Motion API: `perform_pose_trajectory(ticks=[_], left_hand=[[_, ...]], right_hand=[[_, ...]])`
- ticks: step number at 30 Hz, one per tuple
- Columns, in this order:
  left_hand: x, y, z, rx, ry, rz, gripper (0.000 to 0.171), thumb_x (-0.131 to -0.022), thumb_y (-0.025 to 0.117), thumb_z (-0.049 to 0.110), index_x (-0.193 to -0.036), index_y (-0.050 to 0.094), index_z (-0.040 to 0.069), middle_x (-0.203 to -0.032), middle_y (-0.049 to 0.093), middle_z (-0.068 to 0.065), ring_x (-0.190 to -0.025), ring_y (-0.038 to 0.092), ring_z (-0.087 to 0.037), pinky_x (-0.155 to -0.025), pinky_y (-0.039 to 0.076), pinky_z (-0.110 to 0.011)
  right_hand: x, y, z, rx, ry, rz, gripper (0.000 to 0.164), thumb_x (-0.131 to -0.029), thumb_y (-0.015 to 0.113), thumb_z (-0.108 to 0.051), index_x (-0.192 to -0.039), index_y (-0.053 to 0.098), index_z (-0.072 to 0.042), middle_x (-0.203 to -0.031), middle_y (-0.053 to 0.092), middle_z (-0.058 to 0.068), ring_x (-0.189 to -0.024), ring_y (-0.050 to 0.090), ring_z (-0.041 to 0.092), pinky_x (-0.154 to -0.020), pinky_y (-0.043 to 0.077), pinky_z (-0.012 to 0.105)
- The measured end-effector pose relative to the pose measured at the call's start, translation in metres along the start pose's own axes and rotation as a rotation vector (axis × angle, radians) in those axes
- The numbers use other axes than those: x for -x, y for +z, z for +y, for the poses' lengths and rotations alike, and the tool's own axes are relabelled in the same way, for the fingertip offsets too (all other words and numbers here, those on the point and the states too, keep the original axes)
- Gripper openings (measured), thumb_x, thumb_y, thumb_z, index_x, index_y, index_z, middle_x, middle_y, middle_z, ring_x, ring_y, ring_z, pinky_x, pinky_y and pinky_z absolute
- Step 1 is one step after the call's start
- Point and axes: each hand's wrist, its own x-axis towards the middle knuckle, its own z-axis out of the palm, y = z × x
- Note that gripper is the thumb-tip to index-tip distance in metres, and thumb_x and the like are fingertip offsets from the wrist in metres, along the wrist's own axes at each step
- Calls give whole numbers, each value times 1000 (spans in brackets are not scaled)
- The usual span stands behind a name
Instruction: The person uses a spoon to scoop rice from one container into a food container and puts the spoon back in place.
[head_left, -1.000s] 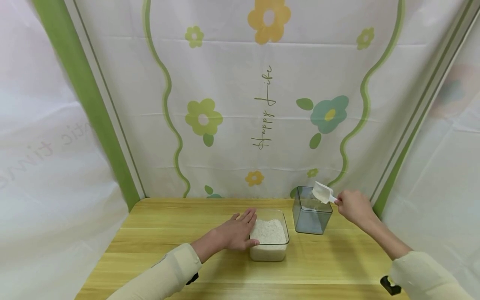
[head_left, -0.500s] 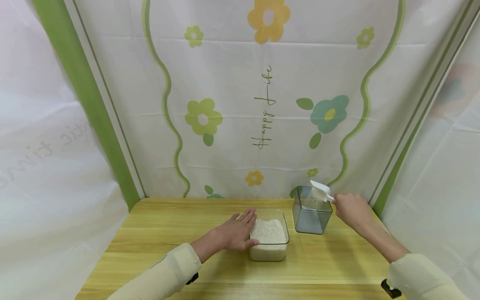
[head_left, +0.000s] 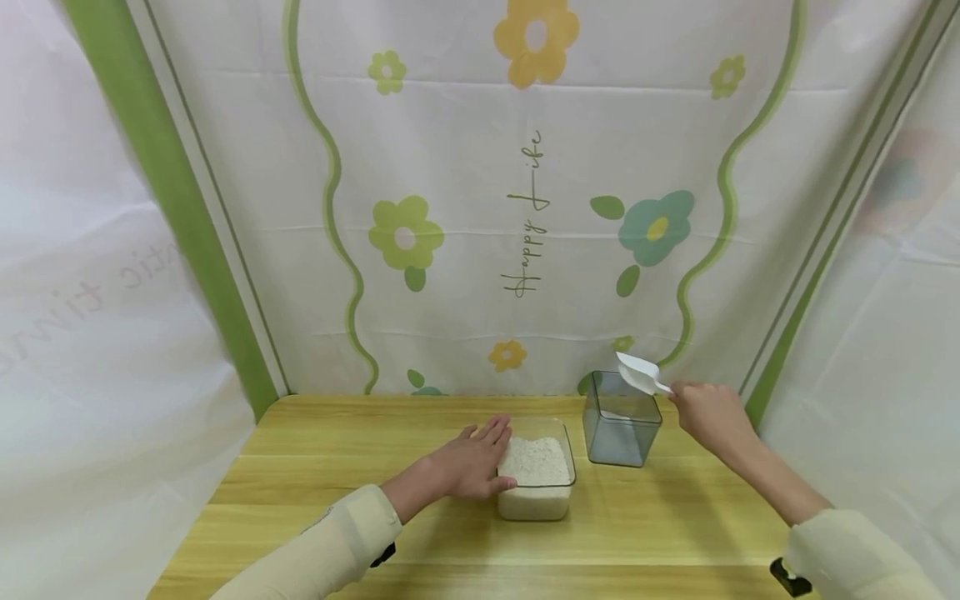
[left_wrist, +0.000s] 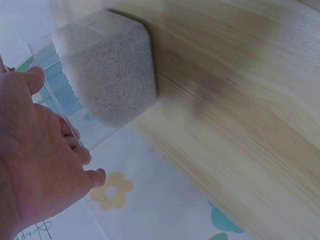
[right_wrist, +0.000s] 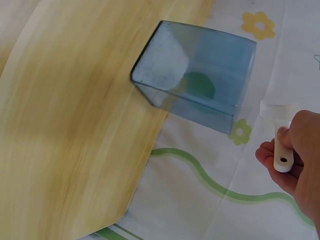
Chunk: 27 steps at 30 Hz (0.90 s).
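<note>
My right hand (head_left: 712,417) grips the handle of a white scoop (head_left: 637,372), which is tilted over the open top of a bluish clear bin (head_left: 621,442). A shallow layer of white grains (right_wrist: 162,60) lies in the bottom of that bin, as the right wrist view shows. My left hand (head_left: 474,465) rests with extended fingers along the left side of a clear square container (head_left: 534,504). Whitish rice-like grains (left_wrist: 112,67) fill much of this container, which stands upright. In the left wrist view the thumb and fingers lie at its rim.
Both containers stand on a wooden table (head_left: 330,475), the bluish one farther back and to the right. A flower-printed white curtain (head_left: 450,150) hangs right behind the table's back edge, with more curtain at either side.
The scoop has tipped further and shifted slightly left; the grains that were falling from it into the bluish bin no longer show. My left hand has stayed on its container.
</note>
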Motion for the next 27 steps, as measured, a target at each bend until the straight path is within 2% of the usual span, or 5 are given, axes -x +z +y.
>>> perform_pose_trajectory(ticks=[5, 8, 13, 21, 27], left_hand=[[1, 0, -1, 4, 5, 4, 82, -103, 32, 62, -161, 15, 6, -169, 6, -11, -157, 7, -21, -123, 23, -49], [1, 0, 0, 4, 8, 5, 82, -103, 32, 62, -161, 15, 6, -169, 6, -11, -157, 7, -21, -123, 24, -49], [2, -1, 1, 0, 9, 11, 82, -103, 33, 61, -161, 16, 6, -169, 6, -11, -157, 8, -21, -123, 24, -49], [2, 0, -1, 2, 12, 14, 83, -103, 33, 62, -161, 15, 6, -169, 6, -11, -157, 8, -22, -123, 24, -49], [0, -1, -1, -7, 2, 10, 84, -102, 33, 63, -161, 15, 6, -169, 4, -9, -157, 8, -21, -123, 25, -49]], right_hand=[[-10, -16, -6, -156, 107, -102, 13, -84, 75, -4, -73, 68, -4, -54, 56, -2, -46, 33, 7, -43, 29, 25], [-17, -25, -14, -213, 114, -162, 8, -87, 74, -8, -79, 73, -6, -56, 58, -5, -47, 34, 4, -46, 29, 23], [-29, -34, -36, -212, -3, -201, 18, -86, 76, -9, -71, 67, -15, -55, 52, -10, -49, 33, 3, -50, 30, 23], [-44, -34, -78, -165, -205, -247, 19, -78, 81, -10, -67, 67, -15, -57, 60, -6, -48, 48, 8, -45, 39, 27], [-53, -27, -101, -58, -305, -366, 9, -82, 79, -11, -76, 73, -12, -66, 66, -1, -51, 55, 15, -45, 42, 26]])
